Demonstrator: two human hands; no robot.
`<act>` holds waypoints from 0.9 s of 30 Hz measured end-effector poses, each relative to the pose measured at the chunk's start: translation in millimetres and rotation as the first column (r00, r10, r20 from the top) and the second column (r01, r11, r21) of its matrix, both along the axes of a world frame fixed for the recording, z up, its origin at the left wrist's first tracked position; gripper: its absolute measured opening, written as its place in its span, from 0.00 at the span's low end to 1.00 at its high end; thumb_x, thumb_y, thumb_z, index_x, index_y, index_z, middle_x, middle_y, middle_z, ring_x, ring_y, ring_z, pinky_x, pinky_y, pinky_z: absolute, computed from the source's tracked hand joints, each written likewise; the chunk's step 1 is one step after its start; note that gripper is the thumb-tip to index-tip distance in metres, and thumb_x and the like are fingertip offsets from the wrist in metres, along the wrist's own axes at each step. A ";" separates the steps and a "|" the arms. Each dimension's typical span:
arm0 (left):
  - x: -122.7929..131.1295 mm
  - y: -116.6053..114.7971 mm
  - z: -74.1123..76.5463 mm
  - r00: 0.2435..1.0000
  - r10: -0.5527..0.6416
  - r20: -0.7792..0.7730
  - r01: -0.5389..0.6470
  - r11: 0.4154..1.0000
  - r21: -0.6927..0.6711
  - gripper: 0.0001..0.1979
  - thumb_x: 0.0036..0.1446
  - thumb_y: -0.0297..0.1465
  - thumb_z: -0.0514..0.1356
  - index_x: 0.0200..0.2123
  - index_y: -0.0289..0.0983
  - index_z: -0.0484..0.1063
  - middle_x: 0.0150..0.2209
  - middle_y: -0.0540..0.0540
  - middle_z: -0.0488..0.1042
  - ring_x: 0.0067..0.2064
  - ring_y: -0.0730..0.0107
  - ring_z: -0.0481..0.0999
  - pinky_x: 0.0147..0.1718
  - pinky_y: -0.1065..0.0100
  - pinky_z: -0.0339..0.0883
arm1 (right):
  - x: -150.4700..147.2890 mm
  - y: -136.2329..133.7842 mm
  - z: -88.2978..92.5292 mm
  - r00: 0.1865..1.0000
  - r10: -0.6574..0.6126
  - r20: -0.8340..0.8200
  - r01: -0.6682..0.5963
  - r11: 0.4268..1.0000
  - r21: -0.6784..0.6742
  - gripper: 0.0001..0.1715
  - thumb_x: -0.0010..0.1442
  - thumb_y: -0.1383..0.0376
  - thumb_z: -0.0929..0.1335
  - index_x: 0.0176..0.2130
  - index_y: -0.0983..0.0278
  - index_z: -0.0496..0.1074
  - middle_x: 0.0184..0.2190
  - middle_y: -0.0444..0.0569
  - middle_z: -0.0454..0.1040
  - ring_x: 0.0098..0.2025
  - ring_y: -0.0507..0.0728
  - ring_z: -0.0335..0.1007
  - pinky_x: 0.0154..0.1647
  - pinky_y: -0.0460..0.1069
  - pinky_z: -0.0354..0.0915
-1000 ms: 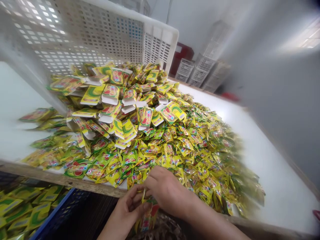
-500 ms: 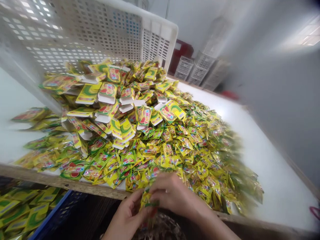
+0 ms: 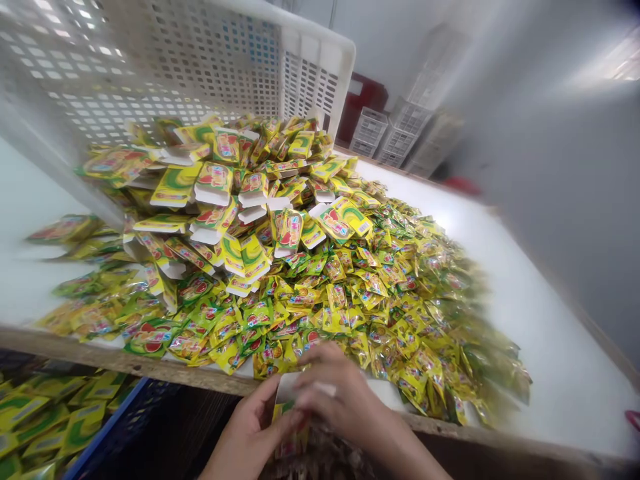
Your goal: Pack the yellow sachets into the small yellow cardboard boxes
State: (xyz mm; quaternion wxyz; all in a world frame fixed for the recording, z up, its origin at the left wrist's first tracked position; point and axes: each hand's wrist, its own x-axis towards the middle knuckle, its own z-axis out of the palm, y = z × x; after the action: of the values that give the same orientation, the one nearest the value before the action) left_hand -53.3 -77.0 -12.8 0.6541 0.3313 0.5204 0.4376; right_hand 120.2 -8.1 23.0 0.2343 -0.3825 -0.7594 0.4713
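Note:
At the table's front edge, my left hand (image 3: pixel 255 427) is closed around a small yellow-and-green carton (image 3: pixel 284 410), whose white inner flap shows at the top. My right hand (image 3: pixel 333 383) reaches over the same carton from the right, its fingers bent and pressed at the white flap; they are slightly blurred and cover part of it. Just beyond both hands spreads a heap of shiny yellow-and-green sachets (image 3: pixel 335 317). Behind these lies a pile of small cartons (image 3: pixel 215 183), several with white end flaps standing open.
A white perforated crate (image 3: pixel 320 73) lies on its side, with cartons spilling from its mouth onto the white table (image 3: pixel 545 347). Below the wooden edge at left, a blue crate (image 3: pixel 107 430) holds yellow-green cartons (image 3: pixel 45 413). Stacked crates (image 3: pixel 400 130) stand by the far wall.
The carton's white flap has come into view between my hands. My right hand has shifted slightly, and its fingers now lie over the flap. The piles look unchanged.

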 end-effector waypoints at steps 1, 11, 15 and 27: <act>-0.8 -1.0 1.4 0.998 0.041 0.049 -0.038 0.998 -0.053 0.21 0.51 0.41 0.67 0.47 0.41 0.78 0.49 0.46 0.80 0.52 0.52 0.76 0.52 0.60 0.68 | 0.2 -1.9 -3.3 0.992 -0.116 -0.058 0.109 0.988 -0.112 0.06 0.61 0.60 0.71 0.36 0.61 0.77 0.37 0.47 0.73 0.41 0.55 0.70 0.43 0.50 0.66; -17.5 3.7 23.3 0.886 0.094 0.454 0.078 0.935 -0.345 0.22 0.53 0.33 0.66 0.52 0.37 0.76 0.45 0.39 0.81 0.45 0.49 0.80 0.49 0.55 0.69 | -0.5 -18.6 -29.6 0.767 -0.472 -0.434 -0.176 0.495 -0.851 0.25 0.51 0.60 0.76 0.45 0.64 0.68 0.28 0.43 0.71 0.20 0.49 0.68 0.19 0.43 0.65; -18.5 4.5 26.6 0.924 0.065 0.377 0.074 0.937 -0.343 0.17 0.52 0.31 0.67 0.47 0.38 0.78 0.46 0.42 0.79 0.51 0.52 0.76 0.50 0.60 0.69 | -9.1 -19.7 -32.0 0.786 -0.536 -0.308 -0.106 0.374 -0.921 0.25 0.41 0.70 0.77 0.40 0.62 0.70 0.26 0.38 0.70 0.13 0.42 0.51 0.11 0.39 0.45; -30.5 3.3 -16.2 0.943 -0.001 -0.332 -0.015 0.999 -0.046 0.15 0.50 0.44 0.67 0.39 0.44 0.83 0.43 0.46 0.83 0.48 0.56 0.79 0.50 0.66 0.71 | -11.8 -19.3 -33.4 0.844 -0.478 -0.243 0.177 0.677 -0.715 0.18 0.47 0.53 0.78 0.33 0.63 0.82 0.25 0.46 0.75 0.23 0.52 0.69 0.22 0.45 0.65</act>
State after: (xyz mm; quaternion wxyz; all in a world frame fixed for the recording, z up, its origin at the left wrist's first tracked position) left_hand -83.8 -73.6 -29.0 0.5634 0.3824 0.6347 0.3654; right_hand 108.4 -27.4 -10.3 0.3181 -0.4653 -0.3888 0.7288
